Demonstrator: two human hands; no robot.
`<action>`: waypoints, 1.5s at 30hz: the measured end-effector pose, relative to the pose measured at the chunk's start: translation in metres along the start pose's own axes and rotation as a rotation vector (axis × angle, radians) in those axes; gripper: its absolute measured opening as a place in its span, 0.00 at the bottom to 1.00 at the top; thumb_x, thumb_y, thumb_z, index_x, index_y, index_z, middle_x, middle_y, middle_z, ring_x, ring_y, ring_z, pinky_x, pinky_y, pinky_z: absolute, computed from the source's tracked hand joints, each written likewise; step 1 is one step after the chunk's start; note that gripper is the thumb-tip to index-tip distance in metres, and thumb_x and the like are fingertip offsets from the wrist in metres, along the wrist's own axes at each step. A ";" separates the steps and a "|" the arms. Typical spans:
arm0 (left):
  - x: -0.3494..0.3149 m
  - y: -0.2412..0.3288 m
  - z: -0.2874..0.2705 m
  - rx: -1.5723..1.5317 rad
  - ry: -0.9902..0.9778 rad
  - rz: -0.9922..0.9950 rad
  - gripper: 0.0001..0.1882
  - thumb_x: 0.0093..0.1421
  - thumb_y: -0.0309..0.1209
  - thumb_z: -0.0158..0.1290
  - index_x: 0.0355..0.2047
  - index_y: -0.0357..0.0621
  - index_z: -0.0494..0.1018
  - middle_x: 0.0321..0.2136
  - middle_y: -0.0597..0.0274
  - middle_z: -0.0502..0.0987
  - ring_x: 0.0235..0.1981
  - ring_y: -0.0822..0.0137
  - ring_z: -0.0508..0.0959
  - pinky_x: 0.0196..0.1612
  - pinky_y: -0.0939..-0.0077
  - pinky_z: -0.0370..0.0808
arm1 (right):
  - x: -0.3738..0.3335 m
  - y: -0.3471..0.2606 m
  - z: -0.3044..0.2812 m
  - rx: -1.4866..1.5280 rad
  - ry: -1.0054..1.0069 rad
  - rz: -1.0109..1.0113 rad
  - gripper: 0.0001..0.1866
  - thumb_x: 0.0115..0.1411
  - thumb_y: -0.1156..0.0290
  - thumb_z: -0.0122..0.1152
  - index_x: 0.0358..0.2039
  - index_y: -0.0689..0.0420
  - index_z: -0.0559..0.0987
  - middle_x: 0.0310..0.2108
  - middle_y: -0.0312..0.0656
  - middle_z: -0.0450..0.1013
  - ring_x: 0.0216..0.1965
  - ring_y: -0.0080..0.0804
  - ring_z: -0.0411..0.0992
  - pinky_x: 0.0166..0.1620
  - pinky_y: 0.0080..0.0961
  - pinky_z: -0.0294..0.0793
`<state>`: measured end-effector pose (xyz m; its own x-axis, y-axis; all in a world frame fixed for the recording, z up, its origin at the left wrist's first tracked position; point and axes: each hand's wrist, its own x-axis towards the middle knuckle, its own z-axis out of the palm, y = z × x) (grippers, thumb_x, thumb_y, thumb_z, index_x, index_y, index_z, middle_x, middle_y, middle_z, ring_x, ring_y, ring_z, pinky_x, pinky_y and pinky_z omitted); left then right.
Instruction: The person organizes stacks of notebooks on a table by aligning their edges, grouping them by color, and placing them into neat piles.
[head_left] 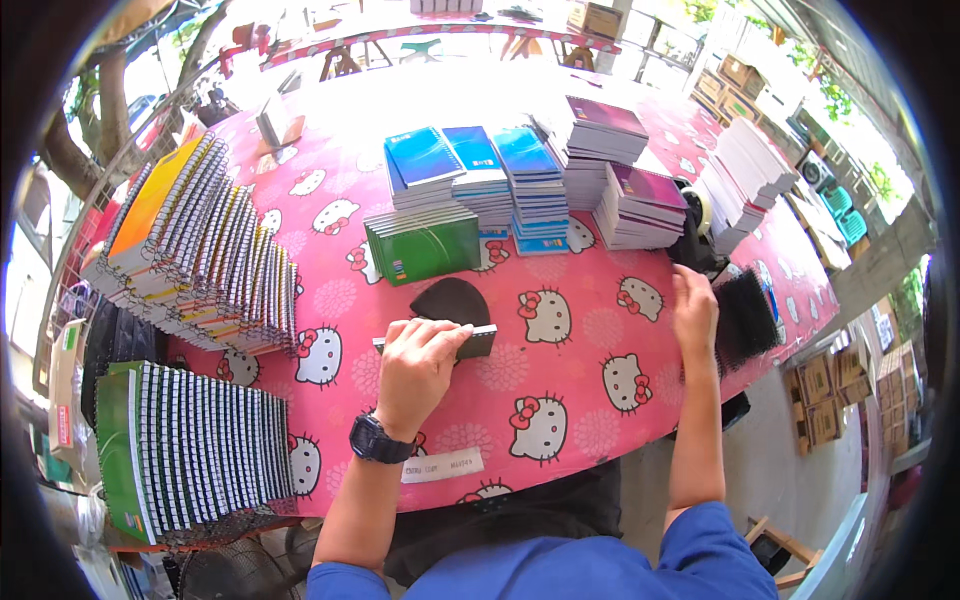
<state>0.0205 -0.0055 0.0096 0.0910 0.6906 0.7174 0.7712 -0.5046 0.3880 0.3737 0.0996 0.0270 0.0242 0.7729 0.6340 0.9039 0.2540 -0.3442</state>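
One notebook [484, 331] is gripped by the left hand [413, 358] above the desk's [590, 365] middle; whether the right hand [693, 315], at three o'clock, is open cannot be told. Three blue stacks [425, 157] are set near twelve, two purple stacks [646, 188] toward two.

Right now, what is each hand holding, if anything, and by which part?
The left hand grips a narrow light-and-dark strip around its middle, leaving both ends showing. Whether the right hand holds anything cannot be told.
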 end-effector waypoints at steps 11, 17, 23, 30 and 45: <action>0.004 -0.002 -0.008 -0.046 -0.048 -0.028 0.07 0.50 0.23 0.56 0.31 0.47 0.78 0.29 0.66 0.79 0.32 0.66 0.77 0.39 0.71 0.67 | -0.005 -0.149 0.048 0.800 -0.819 -0.209 0.12 0.41 0.85 0.65 0.30 0.59 0.79 0.28 0.36 0.70 0.30 0.24 0.71 0.35 0.21 0.71; 0.001 -0.005 -0.008 -0.082 -0.070 -0.052 0.09 0.49 0.22 0.56 0.31 0.48 0.77 0.29 0.66 0.79 0.31 0.66 0.77 0.39 0.71 0.66 | -0.011 -0.146 0.056 0.854 -0.720 -0.323 0.13 0.40 0.85 0.64 0.28 0.58 0.79 0.27 0.36 0.70 0.31 0.28 0.70 0.37 0.25 0.70; 0.002 -0.004 -0.007 -0.057 -0.046 -0.037 0.09 0.48 0.21 0.56 0.31 0.49 0.77 0.28 0.67 0.79 0.30 0.67 0.77 0.38 0.73 0.65 | -0.011 -0.143 0.055 0.838 -0.652 -0.471 0.12 0.41 0.82 0.67 0.29 0.58 0.79 0.27 0.36 0.70 0.33 0.28 0.70 0.35 0.24 0.70; 0.006 0.007 -0.010 0.000 -0.064 -0.091 0.12 0.47 0.25 0.58 0.34 0.49 0.76 0.30 0.67 0.77 0.34 0.66 0.75 0.40 0.70 0.65 | -0.012 -0.155 0.038 0.833 -0.805 -0.373 0.18 0.52 0.77 0.61 0.46 0.57 0.74 0.27 0.41 0.71 0.31 0.32 0.70 0.37 0.27 0.71; 0.006 0.013 -0.014 -0.066 -0.321 -0.047 0.11 0.50 0.38 0.59 0.30 0.50 0.72 0.26 0.68 0.75 0.33 0.65 0.73 0.42 0.69 0.62 | 0.006 -0.175 0.119 0.635 -0.891 -0.841 0.25 0.43 0.68 0.68 0.45 0.49 0.77 0.59 0.47 0.59 0.59 0.49 0.57 0.58 0.41 0.61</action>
<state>0.0221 -0.0146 0.0272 0.2583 0.8366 0.4832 0.7377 -0.4937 0.4605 0.1643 0.1294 0.0087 -0.9234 0.3025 0.2362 0.1563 0.8586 -0.4883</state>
